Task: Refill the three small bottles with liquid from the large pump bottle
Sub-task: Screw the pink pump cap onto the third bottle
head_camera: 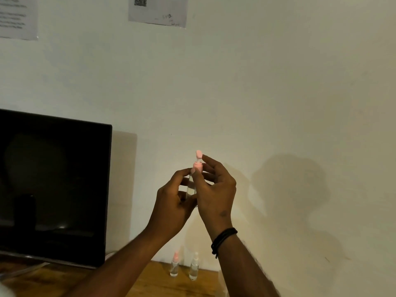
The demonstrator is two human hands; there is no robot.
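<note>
I hold a small clear bottle with a pink spray top upright in the air in front of the wall. My left hand grips its clear body. My right hand pinches the pink top with thumb and fingers. Two more small bottles stand on the wooden table against the wall: one with a pink top and one with a white top. The large pump bottle is not in view.
A dark monitor stands on the wooden table at the left. Printed sheets hang on the white wall. A black band circles my right wrist.
</note>
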